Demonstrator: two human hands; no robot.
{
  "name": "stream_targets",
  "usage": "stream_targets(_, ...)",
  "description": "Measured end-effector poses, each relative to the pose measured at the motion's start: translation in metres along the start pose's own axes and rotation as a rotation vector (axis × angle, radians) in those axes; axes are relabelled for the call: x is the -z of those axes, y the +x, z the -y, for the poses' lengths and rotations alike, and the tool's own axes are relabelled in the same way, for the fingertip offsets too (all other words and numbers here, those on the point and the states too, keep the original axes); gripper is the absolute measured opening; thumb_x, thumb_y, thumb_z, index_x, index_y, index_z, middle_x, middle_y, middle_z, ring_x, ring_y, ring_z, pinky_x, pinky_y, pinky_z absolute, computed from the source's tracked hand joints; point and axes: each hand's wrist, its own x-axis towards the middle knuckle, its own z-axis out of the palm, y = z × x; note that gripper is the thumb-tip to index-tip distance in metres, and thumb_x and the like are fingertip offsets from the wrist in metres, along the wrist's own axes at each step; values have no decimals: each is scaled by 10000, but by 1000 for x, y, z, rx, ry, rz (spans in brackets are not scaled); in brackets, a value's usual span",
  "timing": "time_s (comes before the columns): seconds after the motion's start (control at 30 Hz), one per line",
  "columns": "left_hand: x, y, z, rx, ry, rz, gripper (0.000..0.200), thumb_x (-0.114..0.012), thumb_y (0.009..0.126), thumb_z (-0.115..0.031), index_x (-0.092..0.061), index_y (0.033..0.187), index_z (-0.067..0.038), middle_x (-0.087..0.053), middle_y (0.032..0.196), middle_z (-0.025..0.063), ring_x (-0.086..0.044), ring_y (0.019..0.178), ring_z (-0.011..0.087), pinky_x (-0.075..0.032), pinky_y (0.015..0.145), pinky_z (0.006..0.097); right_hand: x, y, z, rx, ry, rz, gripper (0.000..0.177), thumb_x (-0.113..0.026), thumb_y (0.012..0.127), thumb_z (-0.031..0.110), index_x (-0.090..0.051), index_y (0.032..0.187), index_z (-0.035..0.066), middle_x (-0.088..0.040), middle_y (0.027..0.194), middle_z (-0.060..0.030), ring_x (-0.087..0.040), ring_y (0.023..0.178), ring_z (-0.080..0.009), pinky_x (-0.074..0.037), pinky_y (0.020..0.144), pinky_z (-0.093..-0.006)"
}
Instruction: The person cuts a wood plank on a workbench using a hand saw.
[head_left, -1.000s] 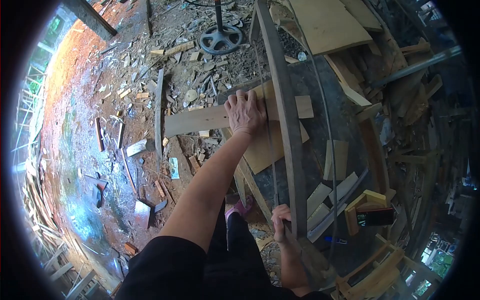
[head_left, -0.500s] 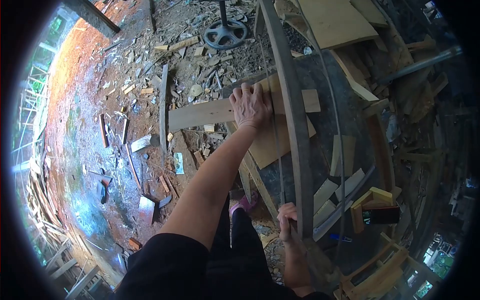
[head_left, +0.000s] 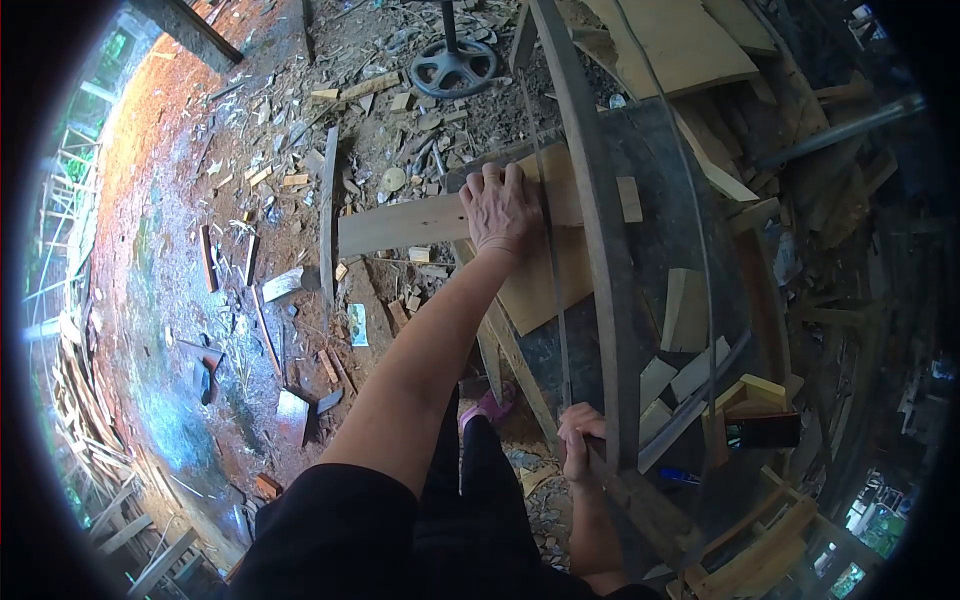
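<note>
My left hand (head_left: 500,215) presses on a long, narrow wooden board (head_left: 390,227), its fingers curled over the far edge. Low in the view, my right hand (head_left: 580,437) is closed around the near end of a wooden frame saw (head_left: 601,210). The thin saw blade (head_left: 558,300) crosses the board just right of my left hand. Under the board lies a wider flat piece of wood (head_left: 540,290) on the dark bench top (head_left: 650,230).
Offcuts (head_left: 685,310) and a phone-like dark object (head_left: 763,430) lie on the bench's right side. Large planks (head_left: 680,50) are stacked at the back right. A spoked metal wheel (head_left: 453,70) stands behind, and wood scraps litter the ground at left.
The saw has shifted slightly to the right, its frame leaning further from the blade, and my right hand has moved a little with it. My left hand and the board stay put.
</note>
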Motion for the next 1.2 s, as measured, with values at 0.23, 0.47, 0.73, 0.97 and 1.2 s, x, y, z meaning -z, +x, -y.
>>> stream_targets(0.23, 0, 0, 0, -8, 8, 12, 209, -546, 938, -287, -630, 1010, -110, -572, 1068, 132, -508, 1058, 334, -360, 955, 465, -1, 3, 3, -32, 36, 10, 94, -541, 962, 93, -466, 917, 59, -538, 738, -74, -519, 659, -193, -481, 704, -389)
stream_targets(0.47, 7, -1, -4, -7, -11, 34, 193, -547, 941, -274, -625, 1025, -118, -576, 1067, 131, -501, 1063, 336, -364, 948, 468, -8, 21, 1, -117, 63, -43, 72, -532, 954, 93, -476, 928, 57, -535, 734, -65, -514, 666, -188, -477, 693, -374)
stream_targets(0.73, 3, 0, -1, 3, 17, -1, 181, -556, 937, -271, -628, 1018, -125, -572, 1041, 119, -505, 1052, 330, -369, 944, 468, 1, 9, -6, -13, -84, -42, 65, -529, 938, 80, -474, 910, 60, -532, 751, -69, -516, 693, -190, -480, 736, -392)
stream_targets(0.97, 3, 1, -1, 17, 7, -8, 181, -562, 926, -270, -625, 1007, -120, -569, 1033, 119, -507, 1047, 331, -371, 946, 460, 7, 15, 0, -19, 56, -45, 81, -535, 933, 95, -467, 902, 64, -530, 736, -71, -510, 669, -192, -482, 735, -407)
stream_targets(1.2, 2, 0, -2, 2, 8, -28, 188, -568, 924, -276, -631, 1014, -124, -568, 1035, 120, -510, 1040, 329, -368, 941, 462, 0, 10, 8, -46, 98, -65, 97, -537, 933, 112, -455, 906, 67, -525, 719, -70, -509, 646, -193, -479, 720, -404)
